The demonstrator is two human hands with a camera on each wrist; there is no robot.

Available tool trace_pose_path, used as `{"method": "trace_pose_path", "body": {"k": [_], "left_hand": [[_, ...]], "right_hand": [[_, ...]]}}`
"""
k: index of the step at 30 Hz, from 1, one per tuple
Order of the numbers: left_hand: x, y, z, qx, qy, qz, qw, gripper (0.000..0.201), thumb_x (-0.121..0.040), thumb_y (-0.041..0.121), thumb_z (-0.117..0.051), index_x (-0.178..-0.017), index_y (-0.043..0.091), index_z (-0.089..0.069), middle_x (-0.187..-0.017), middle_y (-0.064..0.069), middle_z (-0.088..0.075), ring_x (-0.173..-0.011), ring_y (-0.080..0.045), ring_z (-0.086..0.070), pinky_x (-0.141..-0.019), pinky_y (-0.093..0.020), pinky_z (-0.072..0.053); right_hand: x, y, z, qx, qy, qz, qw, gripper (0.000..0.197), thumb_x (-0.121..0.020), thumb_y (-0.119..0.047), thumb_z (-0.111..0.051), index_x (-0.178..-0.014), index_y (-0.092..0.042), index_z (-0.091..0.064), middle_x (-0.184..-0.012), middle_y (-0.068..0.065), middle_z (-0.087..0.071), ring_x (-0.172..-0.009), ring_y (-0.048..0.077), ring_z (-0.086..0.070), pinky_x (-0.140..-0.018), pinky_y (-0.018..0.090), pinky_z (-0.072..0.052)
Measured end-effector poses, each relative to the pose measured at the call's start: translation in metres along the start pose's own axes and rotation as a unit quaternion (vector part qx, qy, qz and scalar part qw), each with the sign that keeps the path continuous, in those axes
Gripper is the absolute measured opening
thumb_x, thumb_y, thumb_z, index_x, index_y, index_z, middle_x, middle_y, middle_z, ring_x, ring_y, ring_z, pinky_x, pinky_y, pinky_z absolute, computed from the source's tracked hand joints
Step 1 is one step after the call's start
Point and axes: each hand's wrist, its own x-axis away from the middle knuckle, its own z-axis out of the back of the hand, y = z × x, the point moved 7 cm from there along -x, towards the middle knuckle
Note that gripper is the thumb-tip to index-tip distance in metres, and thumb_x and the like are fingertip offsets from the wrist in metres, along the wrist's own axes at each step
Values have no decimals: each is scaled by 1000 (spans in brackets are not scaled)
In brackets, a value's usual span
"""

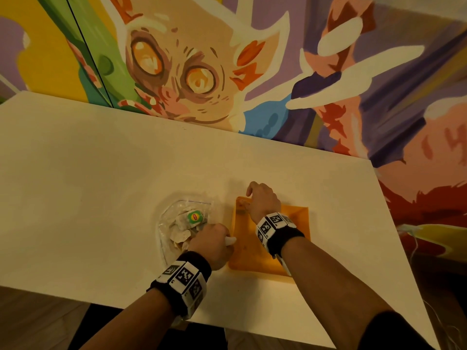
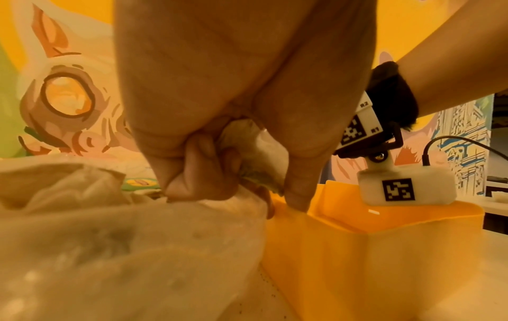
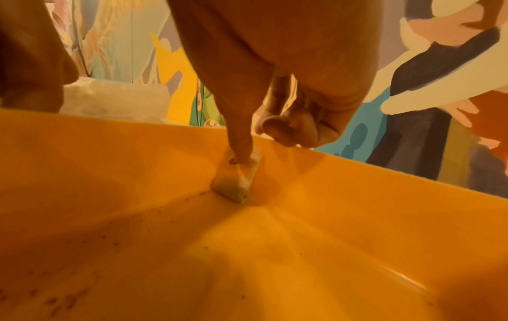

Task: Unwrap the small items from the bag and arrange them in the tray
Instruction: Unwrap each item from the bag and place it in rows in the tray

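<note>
A clear plastic bag (image 1: 174, 218) of pale tea bags lies left of the orange tray (image 1: 298, 223); a green-and-yellow label (image 1: 194, 216) shows on top. My left hand (image 1: 214, 242) is at the bag's right edge, its fingers (image 2: 203, 173) curled round a tea bag (image 2: 261, 152), whose white end (image 1: 230, 240) sticks out. My right hand (image 1: 262, 200) reaches into the tray's far left corner. There one straight finger (image 3: 241, 139) presses on a pyramid tea bag (image 3: 233, 182) that stands on the tray floor (image 3: 274, 249); the other fingers are curled and hold nothing.
The white table (image 1: 101, 185) runs wide to the left and behind, up to a painted mural wall (image 1: 202, 72). Its front edge is close to my forearms. Small dark specks lie scattered on the tray floor.
</note>
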Motion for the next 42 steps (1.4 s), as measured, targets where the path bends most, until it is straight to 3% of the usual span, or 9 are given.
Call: {"method": "trace_pose_path", "body": {"k": [6,13,22,26,29,31,36,39,42], "left_hand": [[6,3,2,21,-7,10,1000,22,-90,34,-61,-107,20,-64,-104,1,-63,-93,-17,-59,-83,-32,-53],[16,4,23,87,23,-27,996,15,-87,24,-64,-96,12,-68,-94,-3,-69,-84,-16,-63,-72,-32,-53],[25,0,52,210,40,-35,976,13,-87,23,-71,-98,21,-66,-92,9,-63,-76,-4,-57,-58,-9,-39],[34,-2,63,235,23,-52,970,6,-86,21,-71,-85,17,-67,-77,-2,-69,-54,-8,-59,-52,-24,-50],[41,-2,67,257,-1,-65,964,7,-87,20,-70,-84,15,-70,-72,-8,-69,-60,-19,-65,-59,-35,-56],[49,1,72,264,-3,-82,961,9,-87,22,-70,-86,14,-71,-72,-8,-70,-65,-23,-68,-59,-35,-58],[68,-6,85,356,80,-69,928,11,-90,10,-67,-96,3,-72,-65,-1,-70,-55,-11,-65,-52,-21,-51],[73,-11,93,352,141,-82,922,9,-89,15,-68,-93,10,-75,-74,-4,-73,-62,-17,-66,-60,-28,-55],[75,-5,97,260,179,-115,942,10,-89,20,-68,-94,20,-77,-87,5,-72,-70,-8,-65,-62,-15,-49]], "right_hand": [[-1,-2,-3,40,-26,15,999,11,-93,-29,-58,-102,-22,-58,-108,2,-52,-95,25,-56,-79,35,-47],[5,-4,2,16,-23,20,999,21,-93,-29,-58,-112,-22,-54,-113,1,-50,-100,25,-56,-80,33,-45],[26,-10,33,-126,22,81,988,15,-88,-20,-64,-103,-24,-63,-98,-5,-54,-81,8,-51,-73,26,-46],[66,-39,40,-312,-77,140,937,5,-87,-28,-69,-92,-26,-70,-92,-6,-67,-73,10,-60,-68,22,-53],[94,-52,38,-337,-141,167,916,15,-81,-36,-75,-93,-27,-72,-95,-9,-68,-80,3,-61,-71,17,-51],[101,-52,38,-342,-121,176,915,10,-81,-31,-76,-89,-25,-74,-89,-10,-69,-79,2,-61,-71,17,-50],[106,-40,38,-423,-48,135,895,8,-84,-17,-75,-84,-23,-70,-69,-18,-64,-67,-1,-59,-67,17,-47],[113,-40,34,-439,-56,127,888,10,-83,-19,-75,-87,-23,-68,-76,-11,-66,-71,3,-62,-66,18,-48],[119,-45,37,-413,-49,136,899,22,-81,-26,-77,-99,-29,-66,-92,-7,-65,-78,5,-61,-65,16,-47]]}}
